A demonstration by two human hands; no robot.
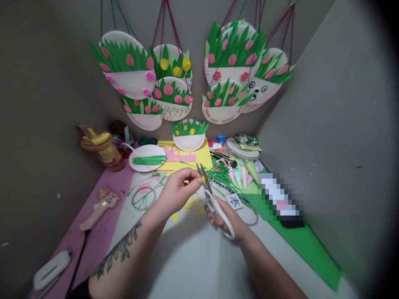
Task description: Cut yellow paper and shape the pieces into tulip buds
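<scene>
My right hand [229,220] grips white-handled scissors [215,203], with the blades pointing up and slightly apart. My left hand [177,189] is closed in a pinch on a small yellow paper piece [203,180] held right at the blades. Yellow paper scraps [190,205] lie on the table under my hands. A heap of green paper strips [222,174] lies just behind the scissors.
Paper-plate flower baskets [131,66] hang on the wall. A plate with green leaves [147,160], yellow and pink sheets [187,155], a yellow-lidded cup [102,149], a pink glue gun [99,207], a wire ring [143,198], paper cones [246,172] and a green sheet [305,249] fill the table.
</scene>
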